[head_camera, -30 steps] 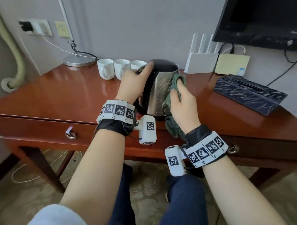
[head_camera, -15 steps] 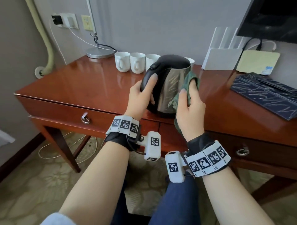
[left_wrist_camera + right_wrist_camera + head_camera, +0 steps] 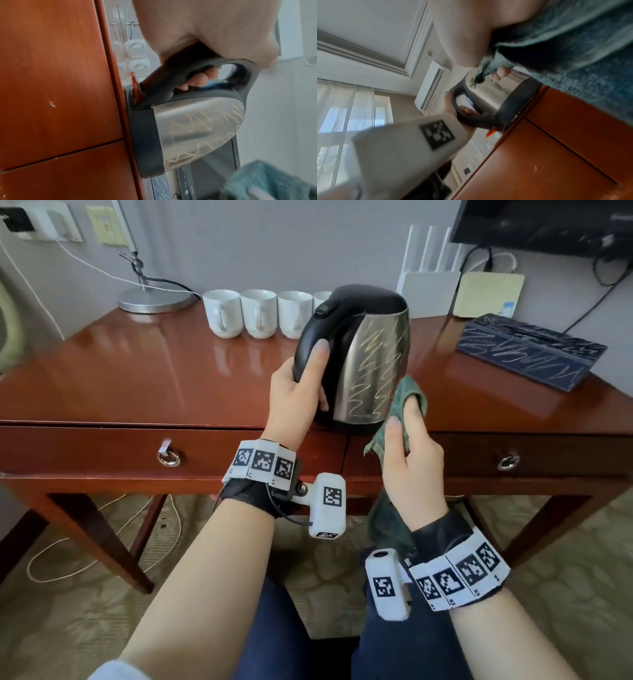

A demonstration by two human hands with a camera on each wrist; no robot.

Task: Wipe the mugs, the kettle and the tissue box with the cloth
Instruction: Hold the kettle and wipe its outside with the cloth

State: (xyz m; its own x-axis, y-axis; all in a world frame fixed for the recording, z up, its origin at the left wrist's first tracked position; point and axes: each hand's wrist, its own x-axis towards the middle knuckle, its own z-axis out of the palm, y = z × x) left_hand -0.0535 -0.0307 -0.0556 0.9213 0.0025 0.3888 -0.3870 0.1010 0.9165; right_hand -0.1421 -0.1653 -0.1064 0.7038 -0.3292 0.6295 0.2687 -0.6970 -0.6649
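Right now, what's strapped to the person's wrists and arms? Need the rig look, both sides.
Both forearms are bare. Each wrist has a black strap topped by a white band of square black-and-white marker tiles. A white boxy camera pod with one marker sticks out on the inner side of the left wrist, with a thin black cable looping to it; the right has a matching band and pod. A pale sleeve edge shows at the left elbow.

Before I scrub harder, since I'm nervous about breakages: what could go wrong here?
The kettle stands close to the desk's front edge, so a hard push from the cloth might slide it off; the left hand on its handle is the only brace. The mugs stand just behind it, so a shove backward could knock them.
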